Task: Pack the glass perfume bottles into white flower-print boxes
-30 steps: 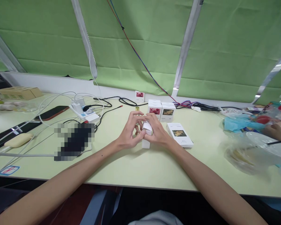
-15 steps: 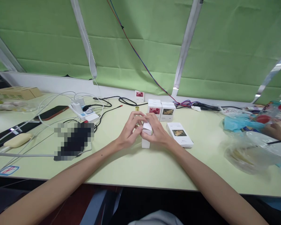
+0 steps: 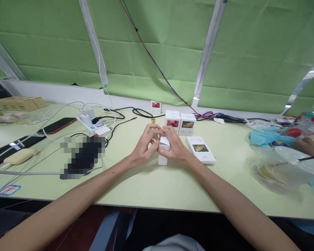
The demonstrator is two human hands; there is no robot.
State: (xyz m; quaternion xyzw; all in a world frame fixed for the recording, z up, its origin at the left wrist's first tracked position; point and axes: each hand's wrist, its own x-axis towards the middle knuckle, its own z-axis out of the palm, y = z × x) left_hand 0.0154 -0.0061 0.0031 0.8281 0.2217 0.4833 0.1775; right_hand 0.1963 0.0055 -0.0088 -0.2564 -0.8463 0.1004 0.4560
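A small white carton (image 3: 162,159) stands upright on the table, its top flap partly raised. My left hand (image 3: 146,144) has its fingers curled at the carton's left upper edge. From the other side my right hand (image 3: 176,144) wraps the carton, thumb across its front. The fingertips of both hands meet over the top, and what lies inside is hidden. Just behind my left hand shows a gold cylindrical cap (image 3: 153,121). To the right lies a flat white box (image 3: 201,150) with a yellow-flower picture.
Two white picture boxes, a pink-flower one (image 3: 172,120) and a yellow-flower one (image 3: 187,124), stand behind my hands. A power strip (image 3: 94,129) with tangled cables is at left. At right are a lidded plastic cup (image 3: 300,162) and a blue wrapper (image 3: 270,136).
Almost nothing differs. My left fingers have shifted very slightly at the carton's flap; the other things stay where they were.
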